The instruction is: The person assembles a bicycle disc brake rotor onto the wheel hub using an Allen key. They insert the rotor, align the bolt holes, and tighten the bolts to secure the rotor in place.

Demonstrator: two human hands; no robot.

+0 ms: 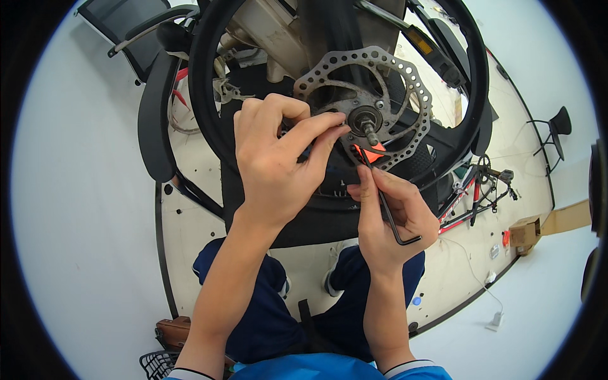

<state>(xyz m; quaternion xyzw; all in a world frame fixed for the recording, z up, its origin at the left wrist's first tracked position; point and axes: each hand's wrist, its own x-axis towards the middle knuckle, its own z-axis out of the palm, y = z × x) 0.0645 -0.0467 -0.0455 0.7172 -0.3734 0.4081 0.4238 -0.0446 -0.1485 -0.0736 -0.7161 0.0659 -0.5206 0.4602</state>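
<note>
A metal disc brake rotor (421, 124) with drilled holes lies on the hub of a black wheel (202, 80); a threaded axle (368, 129) sticks out of its middle. My left hand (280, 152) is at the rotor's left side, thumb and forefinger pinched close beside the hub; a small thing seems to be between the fingertips, too hidden to name. My right hand (396, 213) holds a black L-shaped hex key (390, 216), its long arm pointing up to the rotor's lower edge and its short bent end near the palm. An orange-red piece (373, 153) shows through the rotor below the axle.
The wheel rests over a black chair seat (285, 228) with an armrest (154, 118) at its left. Several small screws (341, 190) lie below the rotor. On the floor at right are a bicycle frame (468, 202), a cardboard box (525, 230) and a white cable (470, 266).
</note>
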